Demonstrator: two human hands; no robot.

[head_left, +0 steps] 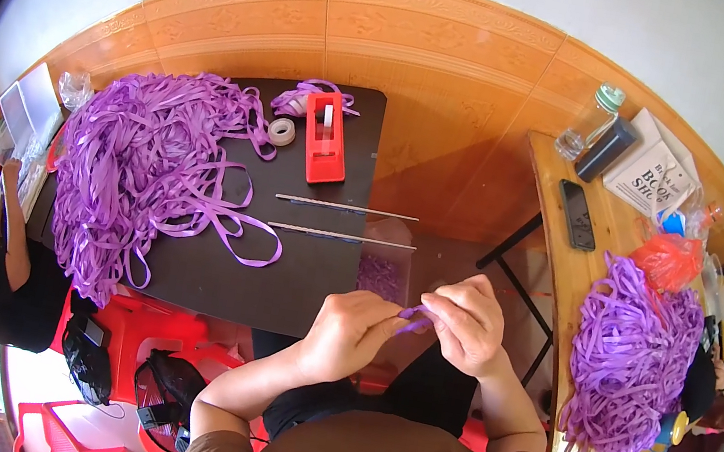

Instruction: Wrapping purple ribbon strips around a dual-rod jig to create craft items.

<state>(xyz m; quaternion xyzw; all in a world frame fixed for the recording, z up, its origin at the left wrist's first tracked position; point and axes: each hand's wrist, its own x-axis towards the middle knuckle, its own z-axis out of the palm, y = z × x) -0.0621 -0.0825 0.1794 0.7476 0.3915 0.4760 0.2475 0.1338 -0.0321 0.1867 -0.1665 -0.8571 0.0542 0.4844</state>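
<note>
My left hand [349, 334] and my right hand [464, 324] meet in front of my body, off the right end of the dark table [273, 299]. A short piece of purple ribbon [410, 320] is pinched between them, fingers closed on both sides. Two thin metal rods [318, 202] lie parallel past the table's right edge. To the left spreads a large tangled heap of purple ribbon [146, 142], its loops reaching across the tabletop. Behind the rods stands a red tape dispenser [324, 165], beside a roll of tape [281, 131].
Below the rods sits a clear bin [385, 273] with purple pieces. At right, a wooden table [549, 166] bears another ribbon heap [632, 357], a red plastic bag [670, 263], a phone [577, 214] and bottles. Red stools [139, 328] stand at lower left. People sit on both sides.
</note>
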